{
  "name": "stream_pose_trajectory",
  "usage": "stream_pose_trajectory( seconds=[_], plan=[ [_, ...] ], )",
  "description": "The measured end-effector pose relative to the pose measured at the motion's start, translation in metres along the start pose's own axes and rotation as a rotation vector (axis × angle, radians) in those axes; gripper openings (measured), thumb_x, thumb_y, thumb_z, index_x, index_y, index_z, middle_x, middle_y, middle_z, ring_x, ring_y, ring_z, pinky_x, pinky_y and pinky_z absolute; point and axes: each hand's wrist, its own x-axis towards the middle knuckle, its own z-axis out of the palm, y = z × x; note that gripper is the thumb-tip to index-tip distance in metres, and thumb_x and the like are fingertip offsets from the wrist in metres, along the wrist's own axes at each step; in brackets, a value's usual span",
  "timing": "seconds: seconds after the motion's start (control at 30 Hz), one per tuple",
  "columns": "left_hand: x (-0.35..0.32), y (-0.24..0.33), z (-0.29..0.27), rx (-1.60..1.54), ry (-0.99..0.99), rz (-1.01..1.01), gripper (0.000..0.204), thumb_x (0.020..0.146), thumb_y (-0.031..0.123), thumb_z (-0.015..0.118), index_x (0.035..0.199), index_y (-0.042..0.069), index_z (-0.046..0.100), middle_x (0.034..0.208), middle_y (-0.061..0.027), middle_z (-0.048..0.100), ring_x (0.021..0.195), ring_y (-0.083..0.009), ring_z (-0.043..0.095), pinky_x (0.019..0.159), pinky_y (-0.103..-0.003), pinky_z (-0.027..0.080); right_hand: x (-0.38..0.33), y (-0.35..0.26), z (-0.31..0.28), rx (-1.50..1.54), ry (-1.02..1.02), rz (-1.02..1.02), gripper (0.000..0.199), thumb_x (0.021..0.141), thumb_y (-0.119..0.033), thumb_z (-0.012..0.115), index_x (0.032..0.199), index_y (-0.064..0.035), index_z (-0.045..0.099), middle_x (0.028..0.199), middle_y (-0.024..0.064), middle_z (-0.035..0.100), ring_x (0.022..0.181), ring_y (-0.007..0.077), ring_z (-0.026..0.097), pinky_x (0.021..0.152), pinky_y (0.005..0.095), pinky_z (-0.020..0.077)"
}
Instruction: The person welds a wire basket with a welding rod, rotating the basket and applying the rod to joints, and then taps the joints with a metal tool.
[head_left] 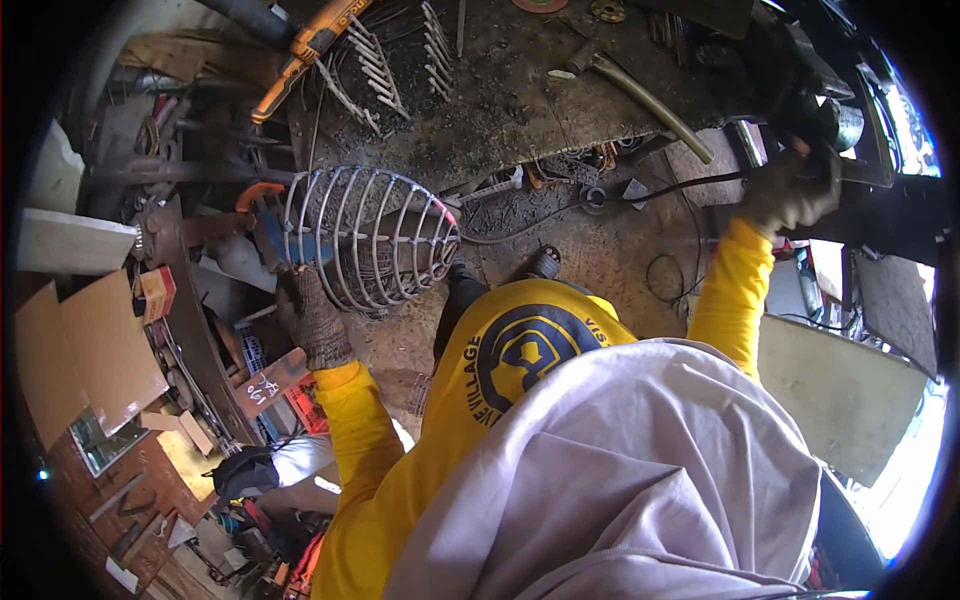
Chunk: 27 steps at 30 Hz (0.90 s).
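Fingers of the gloved left hand (pixel 312 318) clamp the domed grey welded-wire cage (pixel 368 238) at its rim, likely stiff, light, snag-prone.

We cannot tell what our gloved right hand (pixel 790 190) grips: the dark thing there is lost against black metal. Our gloved left hand (pixel 312 318) covers part of the domed grey wire cage (pixel 370 235). The grimy steel worktop (pixel 520 100) runs off the top edge, and our pale grey cloth (pixel 620 470) hides the floor below.
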Motion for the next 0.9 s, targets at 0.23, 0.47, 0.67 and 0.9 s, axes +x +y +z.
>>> stream_pose_trajectory(
  seconds=[0.23, 0.47, 0.67, 0.9],
  plan=[
    [-0.014, -0.008, 0.005, 0.045, -0.009, 0.107, 0.029, 0.093, 0.028, 0.066, 0.103, 0.000, 0.063, 0.095, -0.0025, 0.062, 0.088, -0.0141, 0.056, 0.081, -0.030, 0.045, -0.043, -0.180, 0.118, 0.562, -1.084, 0.298, 0.037, 0.093, -0.032, 0.059, 0.119, -0.0060, 0.062, 0.103, 0.0122, 0.066, 0.093, 0.0266, 0.062, 0.083, 0.0372, 0.0496],
    [-0.026, -0.033, 0.028, 0.088, -0.035, 0.169, 0.025, 0.090, 0.026, 0.071, 0.095, 0.003, 0.064, 0.087, -0.0021, 0.063, 0.082, -0.0126, 0.055, 0.075, -0.031, 0.046, -0.121, -0.215, 0.276, 0.102, -1.239, -0.212, 0.027, 0.094, -0.024, 0.060, 0.118, -0.0116, 0.063, 0.102, 0.0133, 0.069, 0.093, 0.0339, 0.068, 0.076, 0.0386, 0.0551],
    [-0.043, -0.077, 0.032, -0.109, -0.057, -0.079, 0.021, 0.090, 0.021, 0.071, 0.094, 0.001, 0.063, 0.086, -0.0032, 0.062, 0.081, -0.0125, 0.055, 0.073, -0.030, 0.046, -0.137, -0.225, 0.293, 0.022, -1.442, -0.390, 0.025, 0.094, -0.022, 0.057, 0.114, -0.0087, 0.063, 0.103, 0.0147, 0.067, 0.094, 0.0319, 0.066, 0.079, 0.0380, 0.0533],
    [-0.037, -0.083, 0.017, -0.014, -0.173, -0.113, 0.018, 0.089, 0.015, 0.071, 0.101, 0.003, 0.065, 0.093, -0.0040, 0.064, 0.087, -0.0137, 0.058, 0.077, -0.029, 0.048, -0.090, -0.200, 0.305, 0.205, -1.799, -0.441, 0.023, 0.093, -0.019, 0.053, 0.110, -0.0053, 0.063, 0.105, 0.0164, 0.066, 0.095, 0.0295, 0.065, 0.082, 0.0374, 0.0512]
  ],
)
